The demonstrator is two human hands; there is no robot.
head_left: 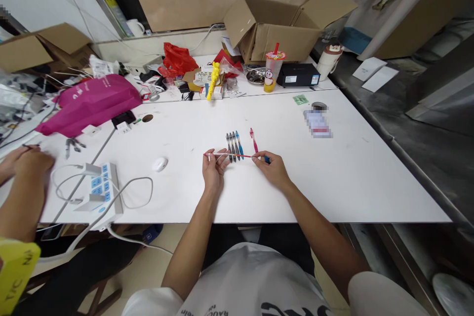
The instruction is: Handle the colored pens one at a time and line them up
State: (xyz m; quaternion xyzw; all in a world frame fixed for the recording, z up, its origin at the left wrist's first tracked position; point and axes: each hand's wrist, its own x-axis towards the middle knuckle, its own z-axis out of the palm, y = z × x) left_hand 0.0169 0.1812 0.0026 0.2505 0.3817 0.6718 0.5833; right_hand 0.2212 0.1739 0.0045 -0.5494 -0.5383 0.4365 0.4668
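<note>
Between my two hands stretches a thin red-and-white pen refill [242, 156], roughly level above the table. My left hand [214, 170] pinches its left end, with the other fingers curled loosely under it. The right end is between the thumb and finger of my right hand [273, 170]. A small blue piece [267, 159] shows at my right fingers; whether it is held or lies behind them I cannot tell. Just beyond my left hand, several dark pens [231, 144] and a blue pen [239, 145] lie side by side. A pink pen [254, 140] lies apart, beyond my right hand.
To the left are a white earbud case [160, 164], a power strip [109, 192] with cables, and another person's arms [27, 177]. A magenta bag [92, 101], a drink cup [273, 71], a black box [299, 75] and an open carton [277, 34] stand farther back.
</note>
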